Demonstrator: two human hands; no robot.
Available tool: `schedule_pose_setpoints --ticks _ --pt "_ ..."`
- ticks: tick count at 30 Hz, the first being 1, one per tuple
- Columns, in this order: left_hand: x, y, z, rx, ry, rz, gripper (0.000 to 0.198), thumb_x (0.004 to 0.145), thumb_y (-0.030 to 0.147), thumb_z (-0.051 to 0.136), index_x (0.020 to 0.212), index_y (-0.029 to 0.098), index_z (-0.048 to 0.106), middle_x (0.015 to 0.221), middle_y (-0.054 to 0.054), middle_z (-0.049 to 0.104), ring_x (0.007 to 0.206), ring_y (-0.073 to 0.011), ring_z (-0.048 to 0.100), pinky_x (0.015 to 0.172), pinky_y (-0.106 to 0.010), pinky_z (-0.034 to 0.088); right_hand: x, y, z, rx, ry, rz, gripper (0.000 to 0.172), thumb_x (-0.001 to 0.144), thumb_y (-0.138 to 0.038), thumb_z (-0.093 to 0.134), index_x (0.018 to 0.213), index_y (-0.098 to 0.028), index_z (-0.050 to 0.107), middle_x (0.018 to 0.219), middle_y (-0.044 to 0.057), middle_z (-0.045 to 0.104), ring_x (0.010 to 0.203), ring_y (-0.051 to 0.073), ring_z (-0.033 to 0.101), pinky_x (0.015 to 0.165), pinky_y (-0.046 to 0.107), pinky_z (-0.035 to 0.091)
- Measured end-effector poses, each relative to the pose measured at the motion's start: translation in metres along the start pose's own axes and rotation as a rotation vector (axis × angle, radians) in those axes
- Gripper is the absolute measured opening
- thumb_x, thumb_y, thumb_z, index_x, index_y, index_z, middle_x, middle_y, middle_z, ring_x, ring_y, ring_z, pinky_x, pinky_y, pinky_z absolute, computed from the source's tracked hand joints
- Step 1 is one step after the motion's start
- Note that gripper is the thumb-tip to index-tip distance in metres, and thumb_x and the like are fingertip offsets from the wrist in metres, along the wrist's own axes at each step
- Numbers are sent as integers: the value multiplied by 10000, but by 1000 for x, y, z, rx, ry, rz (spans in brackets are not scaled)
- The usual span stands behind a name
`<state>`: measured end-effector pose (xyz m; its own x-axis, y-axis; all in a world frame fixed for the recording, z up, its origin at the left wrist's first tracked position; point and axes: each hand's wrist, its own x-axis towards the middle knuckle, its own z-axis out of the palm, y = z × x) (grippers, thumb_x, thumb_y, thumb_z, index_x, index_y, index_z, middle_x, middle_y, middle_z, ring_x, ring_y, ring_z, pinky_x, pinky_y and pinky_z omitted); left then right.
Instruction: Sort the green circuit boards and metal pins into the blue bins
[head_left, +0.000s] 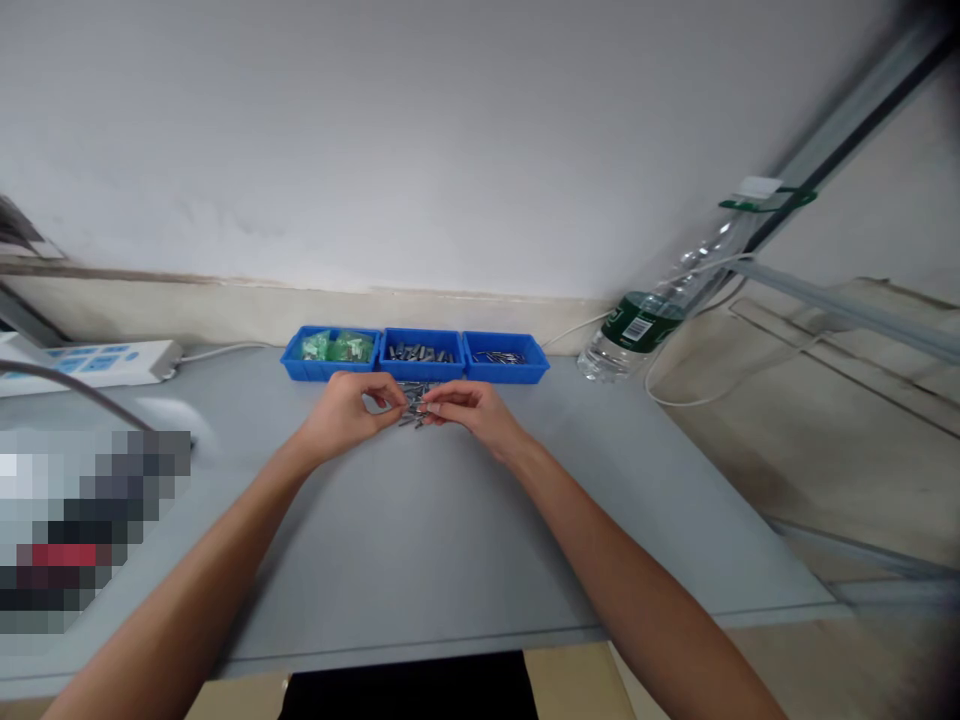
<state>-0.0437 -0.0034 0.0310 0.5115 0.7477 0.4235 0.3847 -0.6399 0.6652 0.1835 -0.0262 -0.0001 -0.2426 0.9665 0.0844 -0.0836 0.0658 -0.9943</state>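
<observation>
Both my hands meet over a small heap of grey metal pins [413, 397] on the grey table [420, 540], just in front of three blue bins. My left hand [351, 411] is curled, its fingertips pinched on a small metal piece. My right hand [466, 405] is likewise pinched, fingertips toward the left hand, holding a small metal piece. The left bin [330, 353] holds green packets, the middle bin [421, 354] dark metal parts, the right bin [505, 357] thin metal pins.
A clear water bottle [645, 328] with a green label leans at the table's back right, a white cable beside it. A white power strip [97, 362] lies at the far left. A blurred-out patch covers the left edge. The wall stands right behind the bins.
</observation>
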Motion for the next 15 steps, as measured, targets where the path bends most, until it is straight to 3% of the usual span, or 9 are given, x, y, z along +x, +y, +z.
schedule_pose_setpoints --ticks 4,8,12,15 --pt "1 -5 2 68 -62 10 86 856 249 643 838 191 705 833 -23 751 756 -158 687 726 -268 556 2 0 -2 9 62 12 263 695 -381 859 884 -206 807 844 63 790 776 204 746 805 375 583" --pt "-1 -16 3 244 -153 -31 128 887 268 606 903 192 706 859 -47 736 756 -184 666 678 -291 517 5 -3 -11 26 292 -10 254 693 -369 833 884 -205 798 883 68 792 749 191 731 809 379 584" --pt "-3 -28 7 354 -232 -47 155 922 263 568 937 198 708 915 -75 718 826 -220 661 746 -337 511 7 -4 -25 9 582 -96 352 702 -313 784 1046 -241 783 1188 85 762 993 243 735 835 385 583" --pt "-4 -33 11 375 -253 -45 158 937 223 521 910 189 673 929 -80 684 832 -218 645 775 -346 506 8 -3 -30 -1 647 -101 438 699 -287 765 1136 -256 759 1342 92 697 1134 279 698 856 396 583"
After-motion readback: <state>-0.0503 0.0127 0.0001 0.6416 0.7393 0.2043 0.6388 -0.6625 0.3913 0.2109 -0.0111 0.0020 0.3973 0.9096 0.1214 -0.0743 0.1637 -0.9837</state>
